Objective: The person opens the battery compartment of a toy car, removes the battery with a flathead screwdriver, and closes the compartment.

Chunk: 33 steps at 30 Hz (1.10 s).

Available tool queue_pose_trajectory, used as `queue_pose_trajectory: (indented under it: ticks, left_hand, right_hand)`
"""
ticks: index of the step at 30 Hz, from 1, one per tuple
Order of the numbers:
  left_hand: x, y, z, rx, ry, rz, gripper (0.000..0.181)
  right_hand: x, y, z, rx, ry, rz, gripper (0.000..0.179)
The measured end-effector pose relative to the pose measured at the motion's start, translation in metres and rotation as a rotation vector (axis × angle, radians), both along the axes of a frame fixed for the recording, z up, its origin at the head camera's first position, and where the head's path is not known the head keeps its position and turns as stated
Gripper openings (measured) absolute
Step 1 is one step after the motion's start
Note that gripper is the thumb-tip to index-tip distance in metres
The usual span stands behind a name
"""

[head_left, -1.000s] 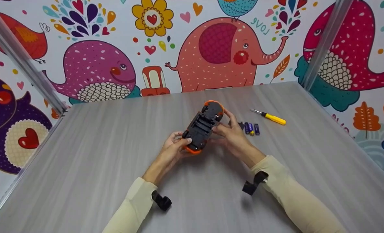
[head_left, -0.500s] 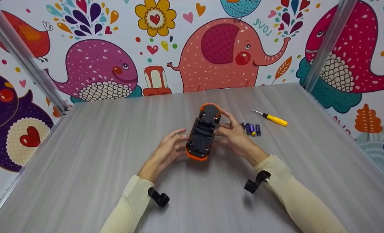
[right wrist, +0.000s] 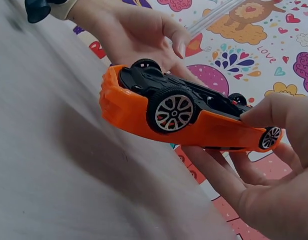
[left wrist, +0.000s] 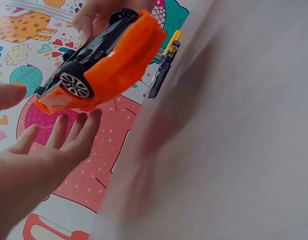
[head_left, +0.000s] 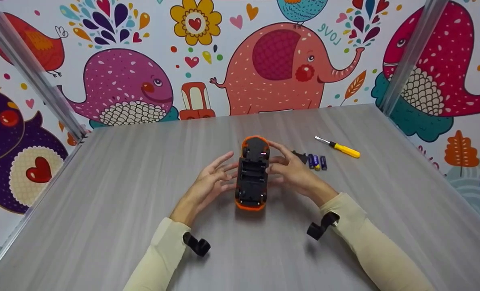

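Observation:
An orange toy car (head_left: 253,190) is held upside down above the table, its black underside facing up with an uncovered battery compartment (head_left: 253,171). My right hand (head_left: 298,173) grips it along the side, thumb on the underside and fingers beneath the body, as the right wrist view shows. Close to the car's other side is my left hand (head_left: 207,182), fingers spread. In the left wrist view the fingers of that hand (left wrist: 48,160) lie below the orange body (left wrist: 123,65), apparently not gripping it. Spoked wheels (right wrist: 174,113) show in the right wrist view.
Three purple batteries (head_left: 316,162) lie on the grey table (head_left: 143,182) right of the car. Beside them is a small black plastic piece (head_left: 300,156), partly hidden by my right hand. Farther right lies a yellow-handled screwdriver (head_left: 345,150). A patterned wall (head_left: 199,60) stands behind.
My left hand has let go of the car and moved slightly left, its fingers spreading. The right hand has turned the car from tilted to nearly straight and lowered it toward me.

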State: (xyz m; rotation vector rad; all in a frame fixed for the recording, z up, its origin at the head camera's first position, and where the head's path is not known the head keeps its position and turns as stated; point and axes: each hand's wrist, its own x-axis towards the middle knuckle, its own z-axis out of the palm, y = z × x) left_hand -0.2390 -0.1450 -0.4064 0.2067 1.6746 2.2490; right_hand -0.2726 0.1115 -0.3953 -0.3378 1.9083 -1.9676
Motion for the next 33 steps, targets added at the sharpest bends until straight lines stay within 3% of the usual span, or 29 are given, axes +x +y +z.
queue_pose_trajectory:
  ticks: [20, 33]
  left_hand:
    - [0.0010, -0.0010, -0.0030, -0.021, 0.034, -0.174, 0.095]
    - [0.0002, 0.0007, -0.0067, -0.060, 0.048, -0.164, 0.103]
  right_hand:
    - [-0.0001, 0.0038, -0.0023, 0.182, 0.073, 0.073, 0.080]
    - [-0.0003, 0.0028, -0.0064, 0.155, 0.061, 0.100, 0.079]
